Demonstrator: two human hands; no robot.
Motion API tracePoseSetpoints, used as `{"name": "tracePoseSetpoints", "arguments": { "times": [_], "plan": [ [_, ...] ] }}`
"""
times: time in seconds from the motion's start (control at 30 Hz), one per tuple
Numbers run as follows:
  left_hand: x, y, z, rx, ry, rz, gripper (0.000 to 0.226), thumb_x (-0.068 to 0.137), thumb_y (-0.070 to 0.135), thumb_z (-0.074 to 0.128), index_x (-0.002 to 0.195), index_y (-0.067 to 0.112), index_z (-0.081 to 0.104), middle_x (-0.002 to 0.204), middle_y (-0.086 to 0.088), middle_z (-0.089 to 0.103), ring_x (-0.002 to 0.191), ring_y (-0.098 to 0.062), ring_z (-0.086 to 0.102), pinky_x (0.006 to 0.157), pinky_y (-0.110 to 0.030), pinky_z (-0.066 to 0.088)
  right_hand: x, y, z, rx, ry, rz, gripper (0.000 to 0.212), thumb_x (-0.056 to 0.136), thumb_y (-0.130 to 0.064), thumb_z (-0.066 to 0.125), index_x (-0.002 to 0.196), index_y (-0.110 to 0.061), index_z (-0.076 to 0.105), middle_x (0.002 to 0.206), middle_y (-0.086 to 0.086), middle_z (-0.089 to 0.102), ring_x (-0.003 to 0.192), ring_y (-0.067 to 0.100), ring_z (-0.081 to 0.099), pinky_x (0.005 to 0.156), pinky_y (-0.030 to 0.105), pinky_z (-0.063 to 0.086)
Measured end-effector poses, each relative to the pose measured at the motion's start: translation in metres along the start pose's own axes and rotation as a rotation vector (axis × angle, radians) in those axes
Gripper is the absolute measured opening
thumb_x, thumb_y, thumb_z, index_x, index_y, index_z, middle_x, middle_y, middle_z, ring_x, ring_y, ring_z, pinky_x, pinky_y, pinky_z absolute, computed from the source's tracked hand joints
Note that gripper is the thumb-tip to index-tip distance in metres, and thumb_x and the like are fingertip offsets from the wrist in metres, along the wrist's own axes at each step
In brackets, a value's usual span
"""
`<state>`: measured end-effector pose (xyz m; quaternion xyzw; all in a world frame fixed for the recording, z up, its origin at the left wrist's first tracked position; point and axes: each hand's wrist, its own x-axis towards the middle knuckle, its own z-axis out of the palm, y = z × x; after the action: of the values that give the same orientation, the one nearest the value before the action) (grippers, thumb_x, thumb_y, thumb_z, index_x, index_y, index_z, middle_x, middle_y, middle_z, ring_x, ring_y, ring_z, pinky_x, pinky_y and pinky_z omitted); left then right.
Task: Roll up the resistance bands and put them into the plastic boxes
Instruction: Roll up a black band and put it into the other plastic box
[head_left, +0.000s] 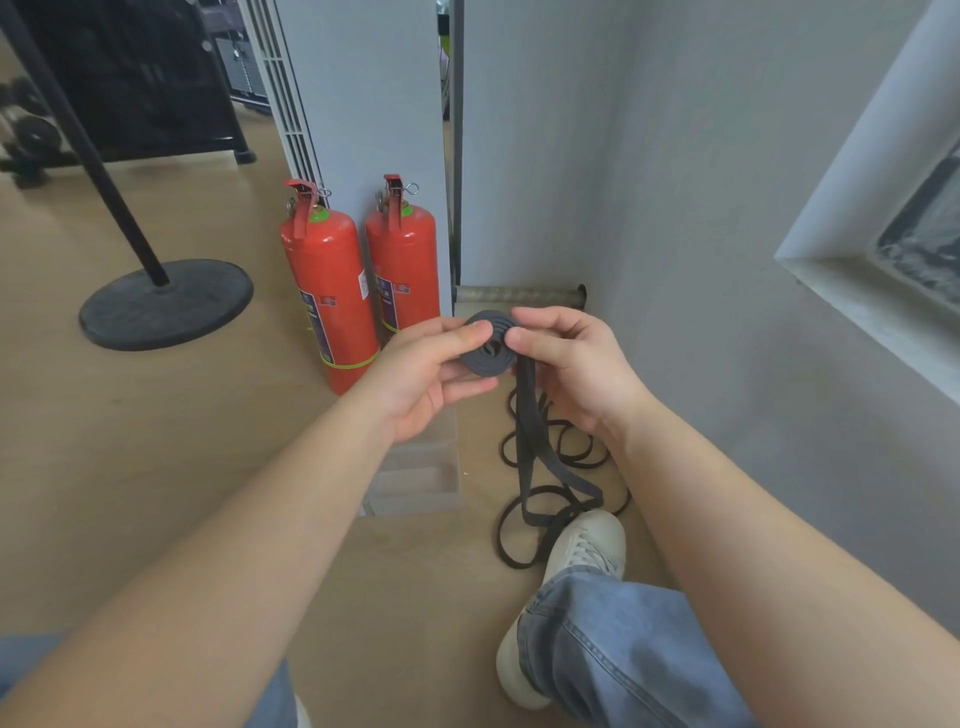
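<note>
Illumination even, soft and moderately bright, with no single source evident. Shadows on the floor (130, 467) are faint and soft-edged. Mild sheen on the fire extinguishers (332, 291). Wide-angle distortion bends the window frame (852, 197) near the edge. Slight overall softness.

A grey resistance band (488, 349) is sitting half-wound in a flat spiral coil, held up off the floor. Its loose tail is hanging toward 6 o'clock and trailing on the floor. Thin dark bands (584, 458) are lying tangled at 5 o'clock from the coil. A clear plastic box (415, 483) is standing at 7 o'clock.
</note>
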<state>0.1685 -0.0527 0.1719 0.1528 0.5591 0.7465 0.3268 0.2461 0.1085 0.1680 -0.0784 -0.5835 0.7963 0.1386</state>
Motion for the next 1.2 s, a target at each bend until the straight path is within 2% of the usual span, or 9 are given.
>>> {"name": "tracePoseSetpoints", "arguments": {
  "times": [0.1, 0.17, 0.33, 0.5, 0.67, 0.77, 0.87, 1.0, 1.2],
  "plan": [
    [-0.001, 0.008, -0.002, 0.263, 0.02, 0.031, 0.03, 0.09, 0.024, 0.073, 0.118, 0.012, 0.069, 0.109, -0.007, 0.076, 0.1, -0.021, 0.075, 0.071, -0.035, 0.062, 0.003, -0.005, -0.006, -0.198, 0.003, -0.032, 0.02, 0.084, 0.007, 0.075, 0.092, -0.011, 0.074, 0.088, 0.01, 0.079, 0.083, 0.027, 0.076, 0.076, 0.038, 0.058],
    [-0.002, 0.009, 0.0, 0.304, 0.043, 0.051, 0.024, 0.089, 0.026, 0.074, 0.112, 0.018, 0.072, 0.104, -0.003, 0.078, 0.095, -0.019, 0.076, 0.066, -0.029, 0.06, 0.003, -0.007, -0.004, -0.265, -0.011, -0.044, 0.021, 0.082, 0.006, 0.078, 0.092, -0.012, 0.076, 0.09, 0.01, 0.079, 0.087, 0.027, 0.076, 0.08, 0.038, 0.06],
    [-0.002, 0.004, 0.003, 0.1, 0.091, 0.044, 0.02, 0.092, 0.017, 0.071, 0.11, 0.008, 0.072, 0.099, -0.011, 0.078, 0.091, -0.025, 0.076, 0.061, -0.025, 0.06, 0.001, -0.001, 0.0, -0.168, 0.015, -0.028, 0.02, 0.086, 0.004, 0.075, 0.099, -0.011, 0.071, 0.089, 0.008, 0.079, 0.081, 0.023, 0.075, 0.073, 0.037, 0.06],
    [-0.001, 0.005, 0.006, -0.057, 0.132, 0.079, 0.018, 0.098, 0.02, 0.063, 0.109, 0.008, 0.069, 0.092, -0.007, 0.077, 0.083, -0.022, 0.075, 0.061, -0.023, 0.06, -0.005, 0.01, 0.006, 0.135, 0.023, -0.009, 0.017, 0.091, 0.012, 0.062, 0.1, -0.003, 0.064, 0.086, 0.011, 0.077, 0.073, 0.022, 0.075, 0.069, 0.032, 0.061],
    [-0.001, 0.005, 0.004, -0.147, 0.079, 0.068, 0.017, 0.1, 0.017, 0.057, 0.11, 0.007, 0.067, 0.097, -0.009, 0.076, 0.089, -0.024, 0.075, 0.068, -0.029, 0.062, -0.002, 0.005, 0.01, -0.073, 0.035, -0.092, 0.018, 0.088, 0.007, 0.072, 0.089, -0.01, 0.067, 0.098, 0.021, 0.076, 0.089, 0.034, 0.075, 0.078, 0.042, 0.061],
    [-0.001, 0.002, 0.006, -0.147, 0.05, 0.05, 0.018, 0.101, 0.015, 0.055, 0.112, 0.007, 0.067, 0.102, -0.01, 0.076, 0.095, -0.027, 0.075, 0.074, -0.034, 0.063, 0.0, 0.004, 0.006, -0.131, 0.068, -0.101, 0.022, 0.086, 0.011, 0.072, 0.083, -0.01, 0.066, 0.092, 0.02, 0.075, 0.089, 0.035, 0.075, 0.08, 0.043, 0.061],
    [-0.001, 0.005, 0.003, 0.099, 0.063, 0.064, 0.017, 0.1, 0.02, 0.059, 0.112, 0.012, 0.069, 0.109, -0.01, 0.076, 0.098, -0.025, 0.075, 0.075, -0.04, 0.063, 0.001, 0.002, 0.0, -0.191, 0.075, -0.091, 0.023, 0.084, 0.013, 0.073, 0.082, -0.009, 0.064, 0.08, 0.011, 0.076, 0.081, 0.029, 0.075, 0.078, 0.042, 0.062],
    [0.0, 0.01, -0.004, 0.384, 0.039, 0.105, 0.02, 0.092, 0.021, 0.071, 0.11, 0.013, 0.073, 0.106, -0.007, 0.076, 0.097, -0.019, 0.075, 0.071, -0.032, 0.061, 0.0, -0.002, 0.0, -0.34, 0.005, -0.119, 0.018, 0.084, 0.008, 0.076, 0.086, -0.007, 0.067, 0.085, 0.015, 0.077, 0.083, 0.029, 0.077, 0.081, 0.039, 0.062],
    [-0.001, 0.005, -0.002, 0.199, 0.059, 0.093, 0.013, 0.093, 0.02, 0.068, 0.101, 0.011, 0.071, 0.088, -0.003, 0.077, 0.083, -0.016, 0.075, 0.064, -0.023, 0.058, 0.001, 0.0, 0.002, -0.044, -0.073, -0.03, 0.021, 0.075, -0.001, 0.084, 0.087, -0.014, 0.073, 0.095, 0.014, 0.078, 0.093, 0.035, 0.073, 0.094, 0.057, 0.056]
  ]
}}
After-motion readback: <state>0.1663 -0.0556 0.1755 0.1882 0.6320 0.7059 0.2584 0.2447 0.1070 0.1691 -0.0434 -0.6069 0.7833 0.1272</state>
